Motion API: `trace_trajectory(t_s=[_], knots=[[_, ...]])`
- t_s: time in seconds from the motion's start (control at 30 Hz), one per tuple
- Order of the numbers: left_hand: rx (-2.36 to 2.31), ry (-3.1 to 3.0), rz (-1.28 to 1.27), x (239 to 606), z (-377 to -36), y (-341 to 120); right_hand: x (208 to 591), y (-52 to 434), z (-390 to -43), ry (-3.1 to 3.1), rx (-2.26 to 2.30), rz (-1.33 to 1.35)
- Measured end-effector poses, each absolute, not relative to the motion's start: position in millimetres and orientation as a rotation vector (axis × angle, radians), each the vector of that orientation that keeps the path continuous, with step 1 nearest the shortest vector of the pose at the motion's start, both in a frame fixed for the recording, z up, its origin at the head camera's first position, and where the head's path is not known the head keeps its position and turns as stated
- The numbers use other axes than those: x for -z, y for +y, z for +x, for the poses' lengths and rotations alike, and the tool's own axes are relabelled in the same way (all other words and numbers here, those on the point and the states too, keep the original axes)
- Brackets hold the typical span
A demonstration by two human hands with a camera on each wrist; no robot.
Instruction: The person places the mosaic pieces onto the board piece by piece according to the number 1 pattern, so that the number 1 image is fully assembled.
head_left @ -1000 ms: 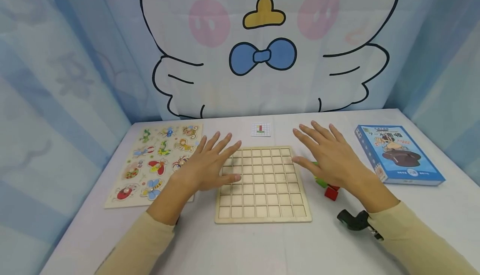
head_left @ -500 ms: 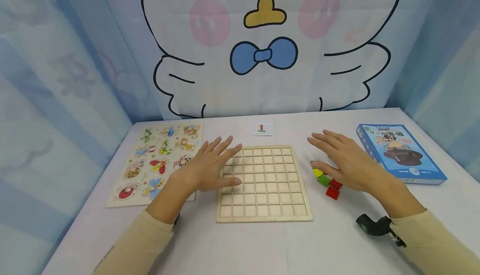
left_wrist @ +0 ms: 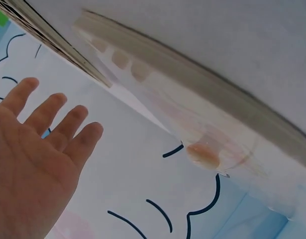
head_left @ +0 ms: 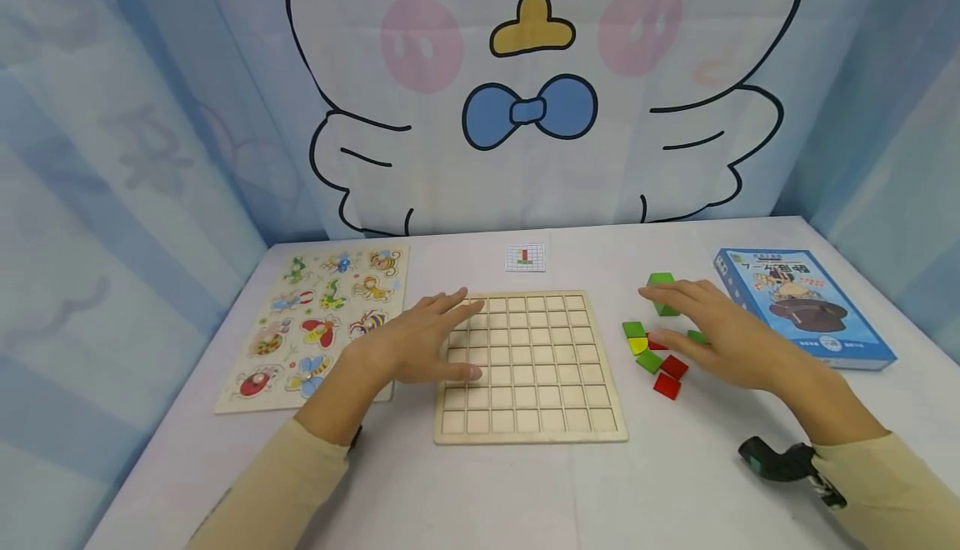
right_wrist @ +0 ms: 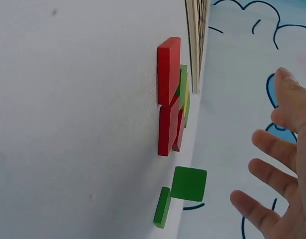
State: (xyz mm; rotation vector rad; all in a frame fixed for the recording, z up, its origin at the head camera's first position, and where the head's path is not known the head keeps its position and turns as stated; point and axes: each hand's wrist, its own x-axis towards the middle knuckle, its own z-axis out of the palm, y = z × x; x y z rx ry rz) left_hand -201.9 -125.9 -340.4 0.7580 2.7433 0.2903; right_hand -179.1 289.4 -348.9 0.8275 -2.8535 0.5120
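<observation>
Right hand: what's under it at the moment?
Under the right hand green tiles and red tiles lie on the table; the right wrist view shows it hovering. Anything beneath the palm is hidden.

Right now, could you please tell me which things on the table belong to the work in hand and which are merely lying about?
In hand:
- wooden grid board, under left hand
- red, green and yellow square blocks, by right hand
- small pattern card, probably

Lying about:
- wooden insect puzzle
- blue game box

left hand (left_wrist: 28,169): fingers straight, spread, holding nothing | wooden board edge (left_wrist: 192,94) on white bench (left_wrist: 217,35) | cartoon backdrop (left_wrist: 157,199) behind
</observation>
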Motion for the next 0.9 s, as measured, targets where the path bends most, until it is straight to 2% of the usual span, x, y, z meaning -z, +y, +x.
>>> trace_trajectory(t_s=[0.3, 0.9], knots=[[-0.308, 2.698, 0.710, 343.8, -202.7, -126.5, 357.4, 301.0, -181.9, -2.831, -0.617, 0.835], [-0.246, 2.674, 0.642, 345.9, -203.8, -129.6, 368.1, 293.0, -192.7, -2.886, -0.695, 0.763]])
